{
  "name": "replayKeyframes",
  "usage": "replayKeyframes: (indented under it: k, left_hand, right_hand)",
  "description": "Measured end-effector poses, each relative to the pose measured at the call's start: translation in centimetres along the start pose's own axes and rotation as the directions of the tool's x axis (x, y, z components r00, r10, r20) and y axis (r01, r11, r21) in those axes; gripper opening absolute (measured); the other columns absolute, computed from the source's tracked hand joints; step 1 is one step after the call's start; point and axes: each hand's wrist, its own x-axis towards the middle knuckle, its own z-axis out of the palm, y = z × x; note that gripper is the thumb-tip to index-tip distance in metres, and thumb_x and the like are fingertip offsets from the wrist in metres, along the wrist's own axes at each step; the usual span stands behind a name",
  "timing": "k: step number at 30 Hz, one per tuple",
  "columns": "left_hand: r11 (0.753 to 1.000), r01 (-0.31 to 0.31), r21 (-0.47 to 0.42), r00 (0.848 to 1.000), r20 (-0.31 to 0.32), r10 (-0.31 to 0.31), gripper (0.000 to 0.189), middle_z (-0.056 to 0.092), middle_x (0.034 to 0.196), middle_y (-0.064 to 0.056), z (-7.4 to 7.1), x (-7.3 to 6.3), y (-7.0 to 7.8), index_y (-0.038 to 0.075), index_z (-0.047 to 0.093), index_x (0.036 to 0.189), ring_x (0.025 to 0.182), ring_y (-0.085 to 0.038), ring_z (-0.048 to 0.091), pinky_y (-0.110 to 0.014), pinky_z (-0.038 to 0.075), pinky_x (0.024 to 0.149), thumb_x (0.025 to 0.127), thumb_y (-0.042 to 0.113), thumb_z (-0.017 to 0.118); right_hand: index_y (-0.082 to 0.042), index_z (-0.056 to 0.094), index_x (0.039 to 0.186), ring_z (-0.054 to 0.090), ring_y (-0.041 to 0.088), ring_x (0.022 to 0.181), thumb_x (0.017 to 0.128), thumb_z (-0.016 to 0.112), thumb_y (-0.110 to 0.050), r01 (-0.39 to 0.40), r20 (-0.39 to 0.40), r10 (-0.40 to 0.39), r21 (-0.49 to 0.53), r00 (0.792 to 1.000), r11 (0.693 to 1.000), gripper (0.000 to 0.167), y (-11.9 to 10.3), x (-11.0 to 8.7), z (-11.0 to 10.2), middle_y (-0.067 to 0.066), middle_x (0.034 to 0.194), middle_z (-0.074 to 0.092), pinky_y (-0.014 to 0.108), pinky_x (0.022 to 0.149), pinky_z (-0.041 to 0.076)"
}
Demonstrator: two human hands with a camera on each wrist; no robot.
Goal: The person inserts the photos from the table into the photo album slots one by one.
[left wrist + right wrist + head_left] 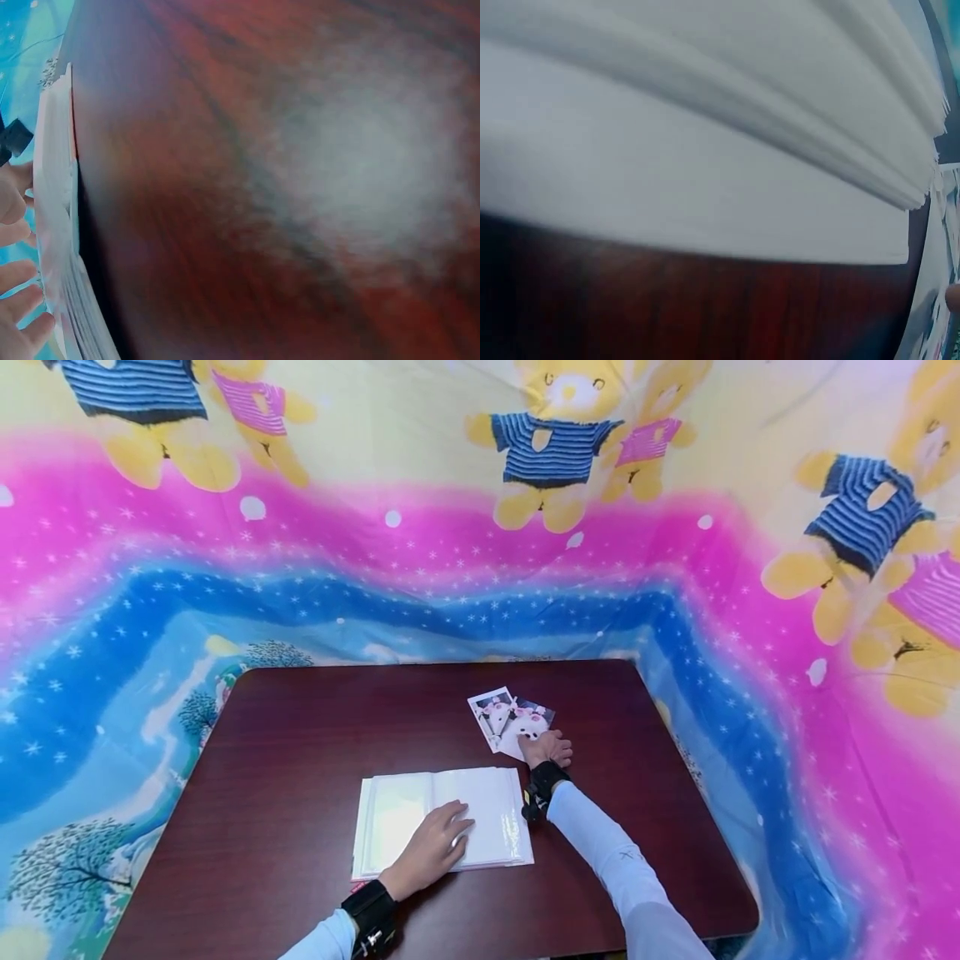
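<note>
A photo album (487, 810) lies open on the dark table, its pages blank white with glossy sleeves. My left hand (431, 847) rests on it near the middle fold, fingers spread over the right page. In the left wrist view, the fingers (22, 300) show beside the album's page edges (75, 300). Beyond the album, two overlapping photos (528, 720) show white animal-like figures with pink decorations. My right hand (549, 749) touches the nearer photo's lower right part, thumb over it. Only a fingertip (953, 297) appears in the right wrist view, where album pages (705, 180) fill most of the frame.
The reddish-brown table (322, 718) has rounded corners. A patterned cloth (420, 552) with bears and stars hangs around its back and sides. Black straps (371, 914) with small cameras sit on both wrists.
</note>
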Motion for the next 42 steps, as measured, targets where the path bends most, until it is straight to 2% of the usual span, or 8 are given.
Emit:
replayKeyframes:
  k: [10,15,20,26,33,36,38,42]
  left_hand:
    - [1.000,-0.007,0.020,1.000,0.019,0.007,0.026,0.061,0.127,-0.021,0.0,-0.5,-0.1,0.004,0.071,0.113,0.123,-0.036,0.054,-0.047,0.043,0.102,0.087,0.011,0.071]
    - [0.999,-0.030,0.034,1.000,-0.001,0.030,0.026,0.062,0.124,-0.021,0.0,-0.5,-0.2,0.003,0.072,0.111,0.121,-0.036,0.055,-0.048,0.044,0.101,0.086,0.010,0.071]
    - [0.995,-0.056,0.083,0.998,-0.030,0.059,0.027,0.063,0.121,-0.020,0.1,-0.5,-0.4,0.004,0.072,0.110,0.118,-0.035,0.057,-0.046,0.045,0.100,0.084,0.010,0.073]
    - [0.997,-0.054,0.055,0.998,-0.034,0.056,0.027,0.064,0.120,-0.020,0.1,-0.5,-0.6,0.004,0.072,0.110,0.115,-0.036,0.058,-0.047,0.046,0.098,0.084,0.009,0.073]
    - [0.993,0.069,-0.099,0.996,-0.053,-0.075,0.027,0.062,0.118,-0.017,-0.1,-0.1,-1.2,0.001,0.069,0.114,0.113,-0.033,0.056,-0.046,0.046,0.095,0.088,0.004,0.070]
    - [0.965,0.168,-0.202,0.977,-0.098,-0.190,0.029,0.063,0.116,-0.016,-0.2,0.3,-1.5,-0.003,0.065,0.119,0.108,-0.032,0.059,-0.044,0.049,0.091,0.091,0.003,0.068]
    - [0.925,0.242,-0.292,0.951,-0.116,-0.285,0.031,0.063,0.114,-0.017,-0.4,0.6,-1.8,-0.005,0.062,0.123,0.102,-0.030,0.062,-0.041,0.053,0.086,0.093,0.003,0.066]
    - [0.770,0.384,-0.510,0.862,-0.102,-0.497,0.038,0.062,0.113,-0.024,-0.8,1.4,-2.3,-0.011,0.052,0.130,0.093,-0.033,0.067,-0.037,0.057,0.078,0.097,0.003,0.062]
  right_hand:
    - [0.010,0.048,0.122,0.049,0.046,0.106,0.077,0.079,-0.030,-0.092,0.069,0.091,0.015,0.993,0.996,0.068,-0.7,0.8,-0.4,0.031,0.115,0.053,0.054,0.090,0.036]
    - [0.008,0.055,0.118,0.047,0.046,0.108,0.078,0.078,-0.032,-0.054,0.076,0.053,0.015,0.996,0.998,0.061,-0.5,0.4,-0.8,0.031,0.117,0.052,0.054,0.090,0.037]
    - [0.005,0.063,0.104,0.052,0.045,0.104,0.090,0.069,-0.026,0.031,0.052,-0.037,0.114,0.998,0.993,0.035,-0.4,-0.3,-1.4,0.027,0.111,0.057,0.053,0.092,0.039]
    - [0.002,0.066,0.116,0.051,0.040,0.116,0.097,0.060,-0.015,0.021,0.100,-0.065,0.394,0.993,0.919,0.026,-0.7,-0.8,-2.3,0.022,0.118,0.062,0.051,0.105,0.033]
    - [0.002,0.059,0.121,0.059,0.031,0.091,0.096,0.062,-0.009,-0.049,0.255,-0.142,0.619,0.956,0.784,0.028,-0.9,-1.9,-3.0,0.020,0.112,0.061,0.046,0.086,0.049]
    - [0.003,0.056,0.119,0.061,0.021,0.081,0.095,0.063,-0.005,-0.070,0.324,-0.215,0.683,0.921,0.727,0.025,-0.6,-2.7,-3.0,0.017,0.105,0.062,0.043,0.084,0.053]
    - [0.005,0.056,0.116,0.062,0.017,0.078,0.095,0.064,-0.004,-0.072,0.356,-0.258,0.698,0.898,0.712,0.024,-0.3,-3.4,-2.9,0.015,0.100,0.064,0.040,0.081,0.055]
    - [0.007,0.058,0.114,0.063,0.015,0.072,0.092,0.066,-0.002,-0.049,0.402,-0.331,0.694,0.854,0.718,0.024,0.2,-5.0,-2.8,0.011,0.089,0.067,0.037,0.074,0.057]
